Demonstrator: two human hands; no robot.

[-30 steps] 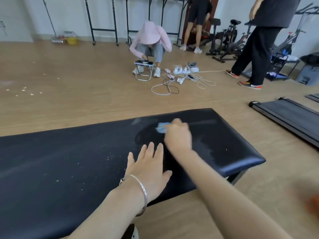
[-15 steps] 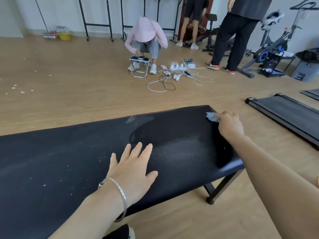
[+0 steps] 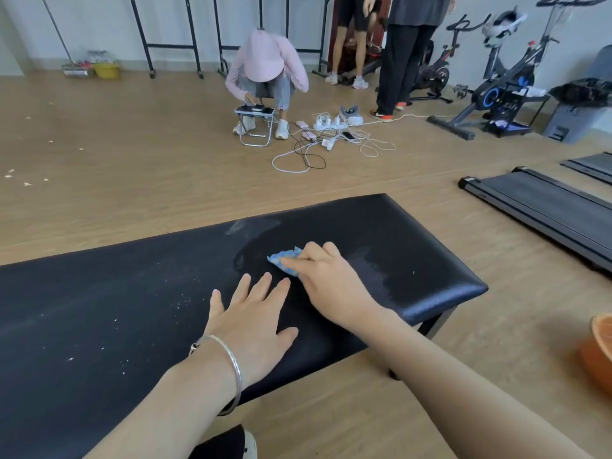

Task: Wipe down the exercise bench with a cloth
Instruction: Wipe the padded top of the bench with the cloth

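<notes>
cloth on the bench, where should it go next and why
Probably sweep the cloth leftward. The right hand holds it at the edge of the damp-looking, wiped end of the bench, while white specks dot the dry stretch to the left, past the left hand, which lies flat near the path and would likely have to shift.

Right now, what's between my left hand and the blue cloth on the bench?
In the head view, only a short bare strip of black bench separates the left hand from the cloth, held by the right hand.
</notes>
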